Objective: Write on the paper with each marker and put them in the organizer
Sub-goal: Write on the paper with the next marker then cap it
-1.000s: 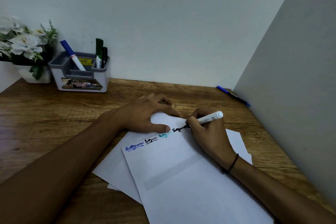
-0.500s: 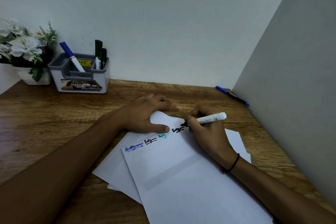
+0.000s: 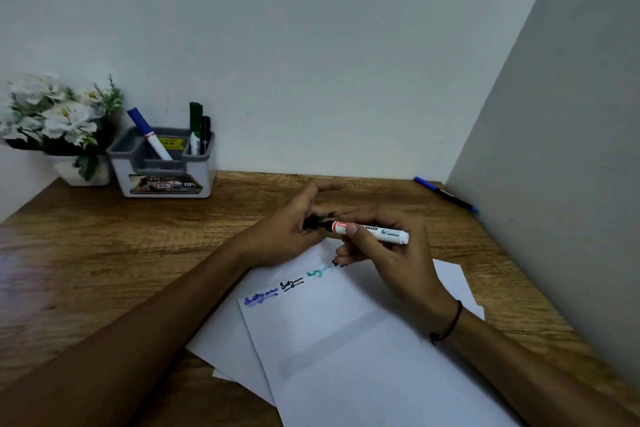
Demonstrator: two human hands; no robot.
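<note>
My right hand (image 3: 384, 253) holds a white whiteboard marker (image 3: 381, 231) level above the top of the paper (image 3: 346, 340). My left hand (image 3: 294, 229) meets the marker's black tip end, with something dark, maybe the cap, between its fingers. Blue, black and teal scribbles run along the sheet's top edge. The grey and white organizer (image 3: 162, 170) stands at the back left with a blue marker (image 3: 149, 133), a green marker (image 3: 195, 126) and a black marker (image 3: 205, 133) in it. Another blue marker (image 3: 445, 193) lies at the back right by the wall.
A white pot of white flowers (image 3: 59, 128) stands left of the organizer. A second sheet (image 3: 221, 340) lies under the paper. A grey side wall (image 3: 554, 184) closes the wooden desk (image 3: 104, 253) on the right.
My right hand lifted the marker off the paper and turned it level. My left hand left the sheet and came up to the marker's tip.
</note>
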